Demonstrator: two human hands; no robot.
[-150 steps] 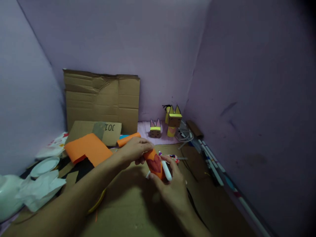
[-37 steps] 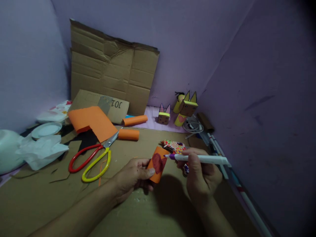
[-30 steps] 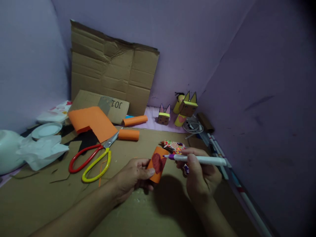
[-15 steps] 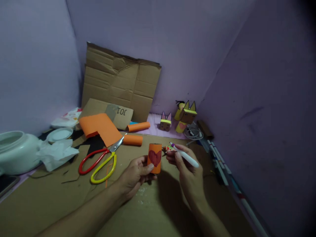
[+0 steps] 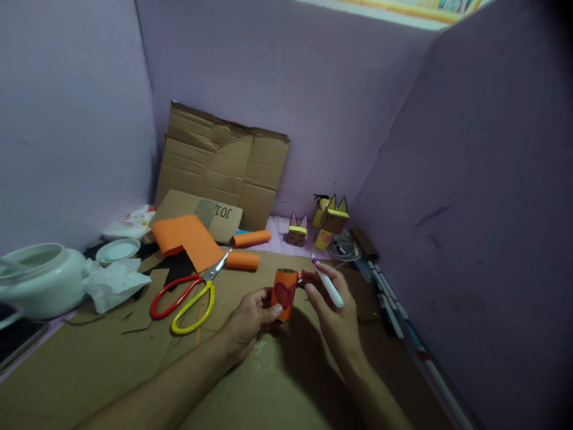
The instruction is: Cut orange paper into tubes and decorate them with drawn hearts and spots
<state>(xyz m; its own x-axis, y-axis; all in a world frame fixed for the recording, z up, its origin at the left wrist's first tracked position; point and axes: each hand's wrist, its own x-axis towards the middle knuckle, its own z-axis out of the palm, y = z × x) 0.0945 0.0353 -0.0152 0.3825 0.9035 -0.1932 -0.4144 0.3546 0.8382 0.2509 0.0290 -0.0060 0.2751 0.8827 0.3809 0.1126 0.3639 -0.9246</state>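
Upright in my left hand [image 5: 250,319] is an orange tube [image 5: 283,295] with a dark red heart on its front; my thumb presses its lower left side. My right hand [image 5: 335,310] holds a white marker [image 5: 330,286] whose purple tip points up and away. Behind the right fingers a small colourful piece, mostly hidden, shows close to the tube's right edge. Scissors [image 5: 192,298] with one red and one yellow handle lie partly open on the cardboard left of my hands. Two orange rolls [image 5: 242,260] lie beyond the scissors' blades.
Folded orange paper [image 5: 188,239], a white pot [image 5: 45,280] and crumpled tissue [image 5: 115,285] are at the left. Cardboard [image 5: 224,161] leans on the back wall. Small eared figures [image 5: 297,230] stand at the back, near a coiled cable [image 5: 344,249]. Pens [image 5: 389,298] lie along the right.
The view has tilted up, showing more wall. The tube has turned slightly, its heart angled more to the right. My right hand has shifted, hiding more of the colourful piece; the marker stands steeper.
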